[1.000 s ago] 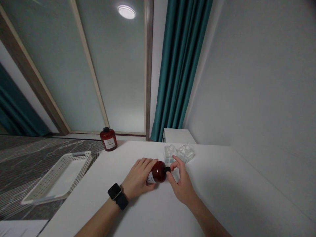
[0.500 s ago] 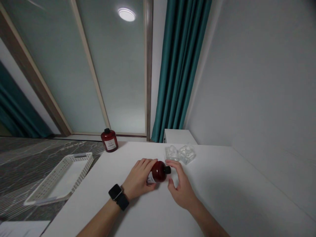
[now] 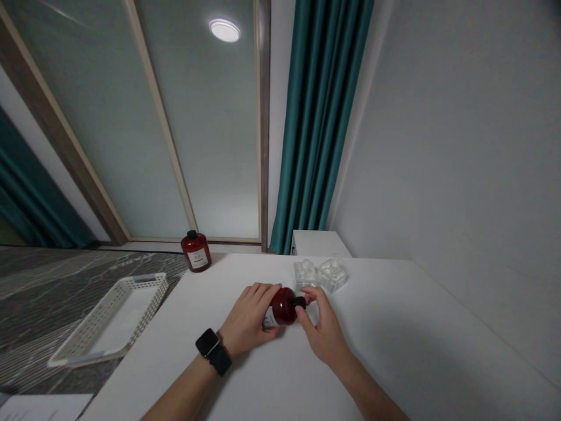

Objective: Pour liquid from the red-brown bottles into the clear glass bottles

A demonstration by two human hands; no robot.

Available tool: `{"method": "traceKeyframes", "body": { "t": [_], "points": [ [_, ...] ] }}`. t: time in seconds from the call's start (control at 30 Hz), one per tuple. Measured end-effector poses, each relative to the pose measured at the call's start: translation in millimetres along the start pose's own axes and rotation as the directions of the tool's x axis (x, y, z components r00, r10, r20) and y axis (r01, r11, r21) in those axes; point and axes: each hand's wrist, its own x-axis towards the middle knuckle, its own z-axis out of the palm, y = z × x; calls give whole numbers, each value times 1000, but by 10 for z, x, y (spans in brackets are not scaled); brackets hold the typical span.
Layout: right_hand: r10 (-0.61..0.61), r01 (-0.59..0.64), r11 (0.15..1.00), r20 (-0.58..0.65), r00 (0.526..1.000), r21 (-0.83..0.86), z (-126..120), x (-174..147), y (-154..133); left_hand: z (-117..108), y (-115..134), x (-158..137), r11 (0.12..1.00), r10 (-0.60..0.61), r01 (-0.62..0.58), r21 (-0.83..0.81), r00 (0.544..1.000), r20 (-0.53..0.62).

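A dark red bottle [image 3: 286, 306] with a white label and a black cap [image 3: 300, 302] lies tilted on its side over the white table, its cap toward the right. My left hand [image 3: 250, 316], with a black watch on the wrist, wraps round the bottle's body and hides its base. At the other end, the thumb and fingers of my right hand [image 3: 322, 326] are closed about the black cap. Just behind the bottle are clear plastic or glass pieces [image 3: 332, 275]. A second red bottle [image 3: 196, 252], capped in black, stands upright at the table's far left corner.
White perforated basket [image 3: 149, 310] to the left, beyond the edge of the white table [image 3: 245, 386]. A low white cabinet [image 3: 322, 242] stands behind the table, below a green curtain [image 3: 319, 128]. The grey wall [image 3: 464, 152] rises on the right.
My right hand's fingers have closed in on the black cap from a spread position around it. My left hand keeps its grip on the bottle.
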Motion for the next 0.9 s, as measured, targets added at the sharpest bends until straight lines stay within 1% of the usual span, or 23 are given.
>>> {"method": "traceKeyframes", "body": {
  "t": [0.13,0.2,0.3,0.33,0.43,0.5,0.63,0.77,0.83,0.9],
  "points": [
    [-66,64,997,34,997,39,-8,8,-17,0,7,10,1000,-1,1,2,1000,17],
    [-64,64,998,19,998,29,-13,16,-19,1,10,9,1000,-2,2,3,1000,22],
    [-17,16,1000,34,999,13,-24,26,-14,0,14,5,1000,-1,1,8,1000,31],
    [-18,17,1000,52,999,18,-30,27,-16,-2,16,4,1000,1,-1,10,999,35],
    [-77,75,997,92,993,32,-53,22,-28,-9,20,4,1000,9,-10,11,999,43],
    [-93,92,996,82,992,16,-62,19,-30,-14,24,5,1000,11,-11,10,999,39],
    [-49,51,999,75,996,-20,-58,28,-6,-15,32,5,1000,8,-9,15,999,46],
    [-94,98,995,112,989,-35,-49,17,-4,-6,34,3,1000,1,-2,24,999,52],
    [-114,119,992,94,989,-42,-43,-3,-9,-4,31,1,1000,-1,0,21,999,45],
    [-100,104,993,70,992,-54,-34,-21,-7,-4,25,1,1000,1,-2,12,999,38]
  ]
}}
